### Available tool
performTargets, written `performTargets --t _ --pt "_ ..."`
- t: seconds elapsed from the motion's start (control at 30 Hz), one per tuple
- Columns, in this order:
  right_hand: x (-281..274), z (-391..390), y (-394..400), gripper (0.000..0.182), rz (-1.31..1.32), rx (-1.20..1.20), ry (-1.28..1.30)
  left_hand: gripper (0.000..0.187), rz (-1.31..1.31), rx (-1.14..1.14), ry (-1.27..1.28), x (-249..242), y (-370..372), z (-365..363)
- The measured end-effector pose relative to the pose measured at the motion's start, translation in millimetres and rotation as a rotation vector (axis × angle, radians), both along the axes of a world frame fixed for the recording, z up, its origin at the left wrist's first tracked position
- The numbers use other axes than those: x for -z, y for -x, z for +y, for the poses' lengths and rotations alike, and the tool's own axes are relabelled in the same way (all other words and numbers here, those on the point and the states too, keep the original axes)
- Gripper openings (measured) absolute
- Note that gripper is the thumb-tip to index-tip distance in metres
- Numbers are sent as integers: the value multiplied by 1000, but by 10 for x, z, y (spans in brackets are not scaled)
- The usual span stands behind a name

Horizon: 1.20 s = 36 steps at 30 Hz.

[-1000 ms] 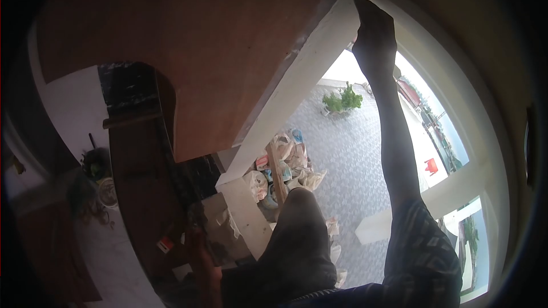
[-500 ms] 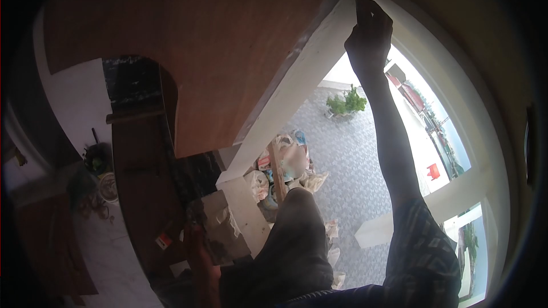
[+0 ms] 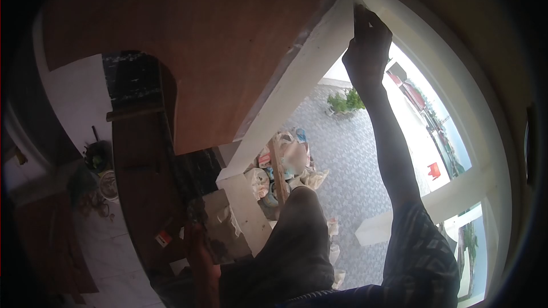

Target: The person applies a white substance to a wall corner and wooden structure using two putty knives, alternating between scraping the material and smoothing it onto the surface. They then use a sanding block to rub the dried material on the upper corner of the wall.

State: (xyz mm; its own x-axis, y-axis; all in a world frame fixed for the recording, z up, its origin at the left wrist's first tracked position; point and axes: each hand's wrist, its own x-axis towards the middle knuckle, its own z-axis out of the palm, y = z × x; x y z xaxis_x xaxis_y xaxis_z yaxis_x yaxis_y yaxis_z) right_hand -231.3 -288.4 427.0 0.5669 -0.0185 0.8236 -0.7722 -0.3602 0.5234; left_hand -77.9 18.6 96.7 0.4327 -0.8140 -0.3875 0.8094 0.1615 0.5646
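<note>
My right hand is raised at the upper right, fingers closed in a pinch on a thin dark flat scraper. The scraper's tip is against or very near the white beam, just below where it meets the corner of the ceiling. Low in the view, my left hand is closed at the left edge of a grey-brown flat board with pale smears on it. Deep shadow hides part of its fingers.
A brown panel fills the upper left. Filled bags and a wooden plank lie below on the patterned floor. A leafy plant stands farther off. A small red-and-white box lies on the dark brown surface.
My right hand has slid slightly down from the corner along the beam with the scraper. My left hand and the board have stayed almost still.
</note>
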Motion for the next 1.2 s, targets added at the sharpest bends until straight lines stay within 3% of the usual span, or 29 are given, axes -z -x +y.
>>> performTargets --t 0.03,0.13,0.17,0.37,0.6,0.87,0.97,1.07,1.1,1.2 --pt "-49 -63 -20 45 -24 -59 123 48 4 -3 6 -7 3 2" --pt "-230 21 -182 47 -15 -129 160 48 23 3 14 -3 17 14" --pt "-237 -135 -59 67 -7 -50 16 48 26 6 11 1 18 19" --pt "-286 -157 -74 70 68 -11 91 48 14 14 23 33 13 8" --pt "-375 306 -2 64 101 -7 -304 47 6 -6 -8 43 -7 -8" --pt "-386 130 -94 62 -4 103 61 47 27 3 -3 78 17 4" --pt "-372 177 -184 64 -29 150 1 46 -33 19 5 59 23 28" --pt "-411 197 -150 61 -6 46 -245 44 -83 23 -8 1 36 37" --pt "-358 154 -92 58 61 32 -121 44 -84 18 -9 -32 40 41" --pt "-307 165 30 59 69 -8 -93 43 -80 23 -9 -34 22 50"
